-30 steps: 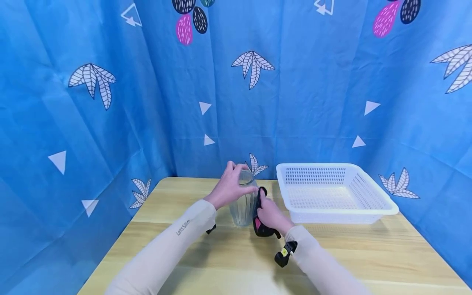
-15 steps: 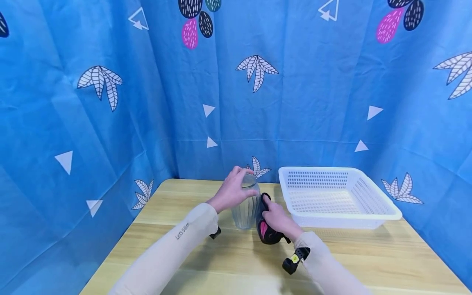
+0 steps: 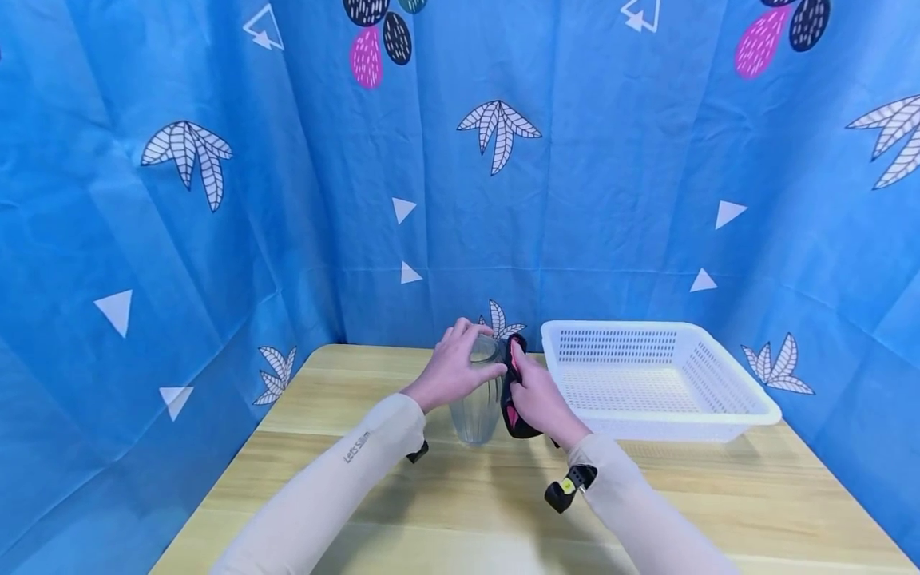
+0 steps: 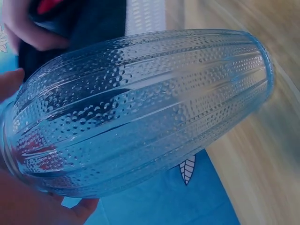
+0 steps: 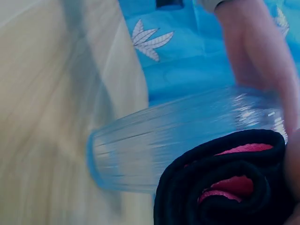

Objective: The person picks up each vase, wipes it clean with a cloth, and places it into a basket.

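A clear glass vase (image 3: 474, 419), ribbed and dotted with small bumps, stands on the table beside my hands. My left hand (image 3: 449, 371) grips it around the neck, thumb on the near side and fingers over the far side. Close to its right side, my right hand (image 3: 539, 399) holds a rolled black cloth (image 3: 521, 428) with a pink inner face. The roll's coiled end (image 5: 225, 187) shows in the right wrist view, in front of the vase. In the left wrist view, dark cloth (image 4: 101, 23) lies behind the glass; whether they touch I cannot tell.
A white perforated plastic basket (image 3: 661, 419) stands to the right of my right hand, on the wooden table (image 3: 460, 511). A blue patterned curtain (image 3: 611, 216) hangs behind and around the table.
My right hand has lifted the rolled cloth, which now sits higher alongside the vase. My left hand keeps its hold near the vase's top.
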### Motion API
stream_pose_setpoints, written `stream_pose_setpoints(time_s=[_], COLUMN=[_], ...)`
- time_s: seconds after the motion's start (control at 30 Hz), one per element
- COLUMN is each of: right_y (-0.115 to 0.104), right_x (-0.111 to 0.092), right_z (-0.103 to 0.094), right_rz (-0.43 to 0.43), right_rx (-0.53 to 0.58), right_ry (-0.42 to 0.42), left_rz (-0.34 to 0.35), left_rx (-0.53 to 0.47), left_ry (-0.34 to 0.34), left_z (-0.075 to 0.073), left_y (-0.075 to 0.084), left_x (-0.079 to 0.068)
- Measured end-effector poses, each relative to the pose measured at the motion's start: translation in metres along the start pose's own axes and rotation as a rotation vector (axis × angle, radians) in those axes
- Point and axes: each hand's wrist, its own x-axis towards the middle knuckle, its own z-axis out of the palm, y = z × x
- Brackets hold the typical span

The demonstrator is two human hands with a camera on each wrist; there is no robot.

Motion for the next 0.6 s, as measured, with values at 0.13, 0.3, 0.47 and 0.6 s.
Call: stream_pose_setpoints(time_s=[0.13, 0.3, 0.47, 0.6], right_y=[0.013, 0.026, 0.038, 0.042], right_x=[0.002, -0.005, -0.012, -0.013], right_z=[0.016, 0.034, 0.044, 0.043], right_rz=[0.049, 0.065, 0.077, 0.116], right_rx=[-0.075, -0.093, -0.100, -0.075], right_ry=[-0.044, -0.164, -0.248, -0.244], left_rz=[0.002, -0.012, -0.030, -0.033], left_rx=[-0.008, -0.036, -0.030, 0.009], left_ry=[0.011, 0.006, -0.014, -0.024], left_z=[0.001, 0.000, -0.002, -0.004], left_y=[-0.001, -0.003, -0.004, -0.004], left_x=[0.001, -0.001, -0.003, -0.004])
